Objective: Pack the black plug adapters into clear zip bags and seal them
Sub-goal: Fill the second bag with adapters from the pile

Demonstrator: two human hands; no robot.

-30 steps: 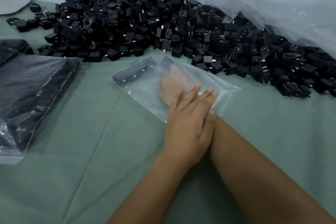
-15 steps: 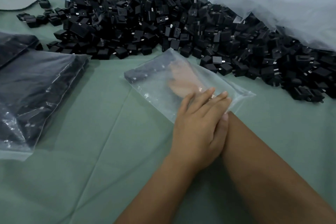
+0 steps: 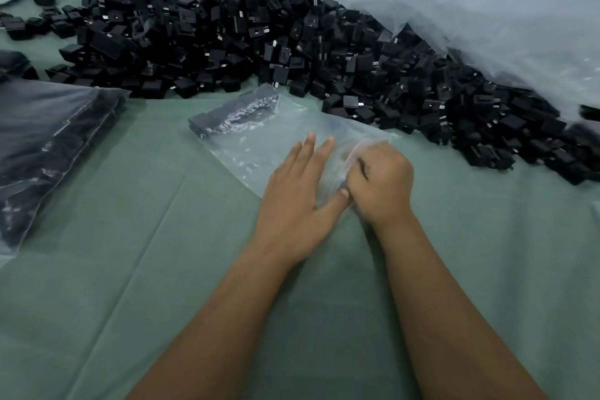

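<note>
A clear zip bag [image 3: 259, 143] lies on the green cloth in front of a big pile of black plug adapters [image 3: 259, 36]. A row of adapters [image 3: 230, 115] sits along the bag's far end. My left hand [image 3: 295, 201] lies flat on the near part of the bag, fingers straight, pressing it down. Beside it, my right hand [image 3: 380, 185] is outside the bag at its open end, with its fingers curled around the crumpled plastic of the mouth. The bag's zip edge is hidden under both hands.
Filled clear bags of adapters [image 3: 48, 146] lie stacked at the left. A large sheet of clear plastic [image 3: 487, 29] drapes over the pile's right side against the wall. Green cloth [image 3: 130, 269] covers the table.
My right hand has come out of the bag and now grips its open end. My left hand has slid slightly left on the bag. The camera moved closer.
</note>
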